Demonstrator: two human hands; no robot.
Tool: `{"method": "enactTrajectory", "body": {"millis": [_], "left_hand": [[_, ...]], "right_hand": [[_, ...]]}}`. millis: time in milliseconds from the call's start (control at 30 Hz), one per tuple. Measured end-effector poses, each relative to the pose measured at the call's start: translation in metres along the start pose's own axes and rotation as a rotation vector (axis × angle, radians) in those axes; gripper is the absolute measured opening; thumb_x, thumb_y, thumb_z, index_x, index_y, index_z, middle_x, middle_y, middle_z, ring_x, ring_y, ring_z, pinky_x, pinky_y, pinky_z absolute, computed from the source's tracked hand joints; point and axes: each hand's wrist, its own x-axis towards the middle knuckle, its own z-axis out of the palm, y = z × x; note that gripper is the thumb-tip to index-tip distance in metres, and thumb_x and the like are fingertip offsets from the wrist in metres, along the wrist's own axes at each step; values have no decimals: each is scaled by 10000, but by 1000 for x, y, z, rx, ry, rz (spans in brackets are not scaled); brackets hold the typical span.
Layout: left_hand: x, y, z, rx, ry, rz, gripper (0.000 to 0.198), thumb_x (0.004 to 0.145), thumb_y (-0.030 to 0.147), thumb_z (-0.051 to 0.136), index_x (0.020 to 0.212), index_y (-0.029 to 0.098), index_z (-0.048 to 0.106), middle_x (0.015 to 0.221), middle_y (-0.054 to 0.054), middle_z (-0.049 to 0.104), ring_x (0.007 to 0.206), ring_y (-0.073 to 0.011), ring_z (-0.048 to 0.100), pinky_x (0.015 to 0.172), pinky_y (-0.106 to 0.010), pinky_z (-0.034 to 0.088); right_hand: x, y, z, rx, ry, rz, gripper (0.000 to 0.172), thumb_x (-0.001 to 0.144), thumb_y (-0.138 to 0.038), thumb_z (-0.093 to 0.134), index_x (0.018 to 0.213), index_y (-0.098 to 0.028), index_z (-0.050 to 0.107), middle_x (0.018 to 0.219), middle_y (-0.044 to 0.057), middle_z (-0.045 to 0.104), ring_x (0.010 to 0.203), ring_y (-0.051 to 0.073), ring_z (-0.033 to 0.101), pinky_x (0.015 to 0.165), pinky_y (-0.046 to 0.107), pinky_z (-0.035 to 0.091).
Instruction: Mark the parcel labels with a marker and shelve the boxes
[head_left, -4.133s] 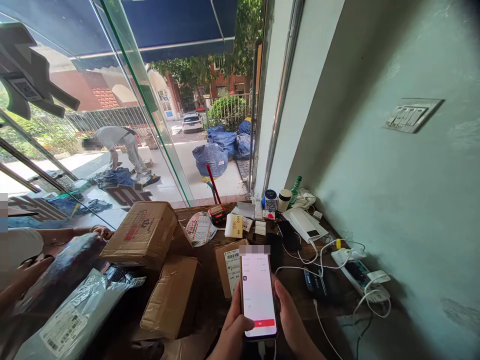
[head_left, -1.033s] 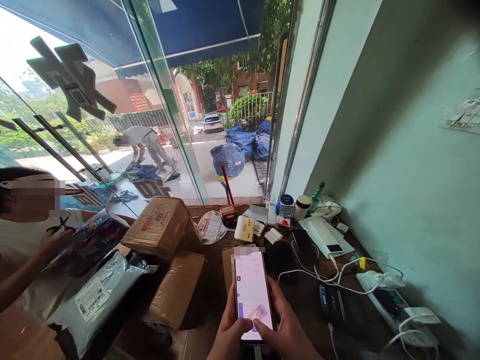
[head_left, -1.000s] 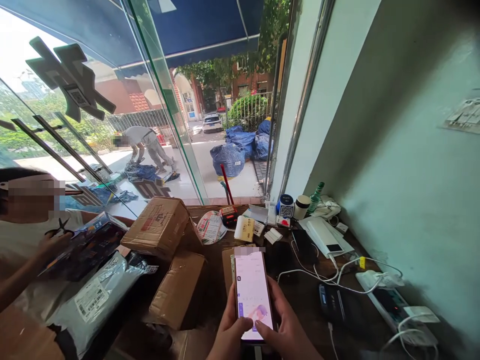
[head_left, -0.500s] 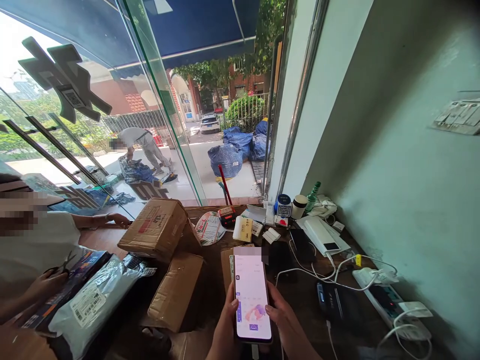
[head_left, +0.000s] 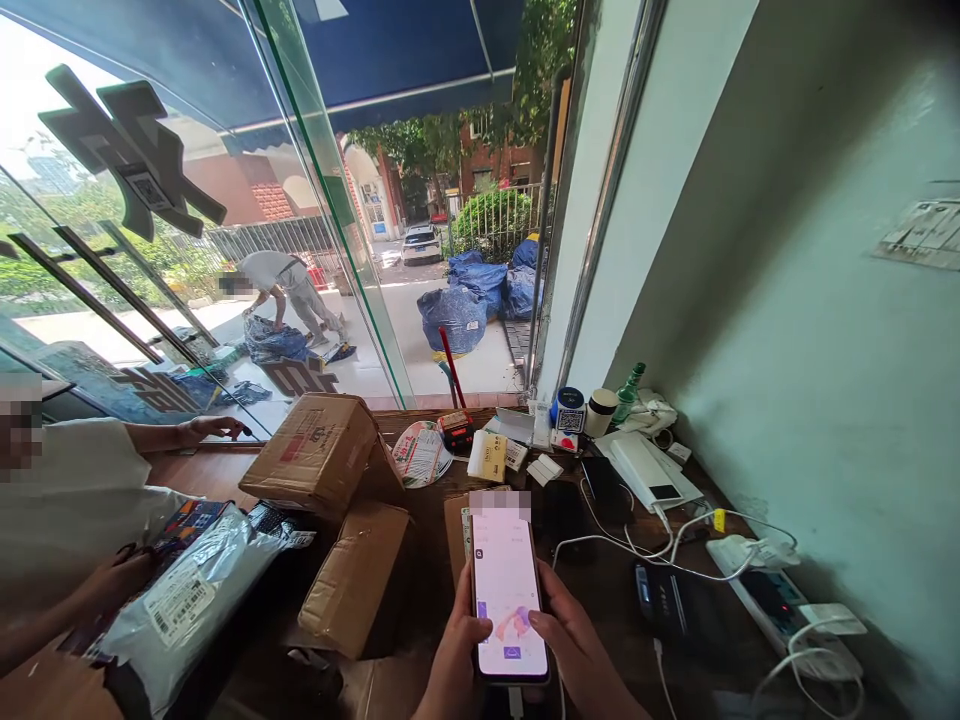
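Observation:
A smartphone [head_left: 510, 590] stands upright in front of me, its bright screen showing a pink and purple picture and part of the top blurred out. My left hand [head_left: 459, 635] wraps round its left edge, thumb resting at the screen. On the opposite side, my right hand [head_left: 574, 635] grips the phone, with the thumb over the lower right of the screen. A white cable [head_left: 516, 702] runs into its bottom end. Just behind the phone lie a piece of cardboard and a yellow-and-white box [head_left: 487, 456].
Left of me are cardboard boxes [head_left: 311, 450] and a white plastic parcel [head_left: 187, 605], beside a person [head_left: 90, 470]. At right lie a power strip [head_left: 780, 600], cables and a white power bank [head_left: 637, 470]. Beyond the glass, another person [head_left: 277, 285] bends over a blue sack.
My left thumb has moved right onto the screen edge. The person at left has shifted, with one hand raised near the glass and the scissors less visible.

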Motion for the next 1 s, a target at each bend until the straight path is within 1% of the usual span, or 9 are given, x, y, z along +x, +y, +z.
{"method": "enactTrajectory", "body": {"millis": [67,133,200,333,433,633,800,933,1000], "left_hand": [[-4,4,5,22,-22,-4,906,593,169,562,1426,246,213,1145,-70,673,1004,-273,623,815,-356,479],[-8,9,11,45,7,-27,992,567,121,534,1447,246,95,1167,-63,668,1020,-275,620,830,-362,475],[-11,12,15,71,44,-37,1044,533,79,506,1449,254,38,1215,-44,647,1067,-272,599,859,-361,464],[-12,13,15,126,78,-5,996,520,50,501,1439,256,178,1286,-20,601,1122,-261,560,851,-319,451],[-12,12,14,165,100,15,940,547,46,528,1418,275,257,1276,-9,607,1137,-262,547,830,-306,452],[-12,15,19,102,87,-28,1033,500,60,488,1447,247,122,1260,-37,619,1141,-277,555,817,-321,468],[-10,14,21,118,171,-3,1002,565,90,548,1452,220,99,1267,-64,615,1116,-290,576,796,-328,482],[-9,11,23,88,225,39,976,606,139,632,1448,198,142,1223,-80,644,1106,-292,588,849,-351,483],[-10,11,26,80,238,48,1005,599,153,658,1450,176,123,1211,-89,651,1101,-294,591,840,-346,489]], "right_hand": [[0,-4,3,-17,-11,-8,589,782,-456,568,1315,-248,427,1229,84,623,873,265,658,705,381,549],[-1,-9,7,-78,-12,-46,651,756,-507,599,1320,-241,412,1267,99,595,974,288,635,780,398,542],[-2,-13,10,-150,9,-74,695,741,-529,613,1333,-241,390,1303,107,565,1078,311,590,845,416,526],[-4,-9,13,-217,46,-94,825,689,-542,650,1383,-231,331,1356,123,511,1187,349,513,907,459,502],[-5,0,10,-178,82,-115,872,668,-548,666,1397,-223,314,1381,125,487,1240,354,464,962,480,466],[-3,8,-1,-156,-16,-70,882,716,-549,631,1422,-184,246,1477,144,363,1331,317,370,1052,438,390],[-3,10,3,-147,16,-97,864,710,-576,617,1406,-182,288,1463,142,387,1328,310,377,1059,429,379],[-5,12,8,-89,114,-115,888,677,-601,631,1389,-174,316,1440,155,416,1306,314,407,1048,427,387],[-4,12,7,-104,91,-119,864,685,-579,639,1387,-187,322,1448,149,407,1315,319,391,1056,445,373]]}}
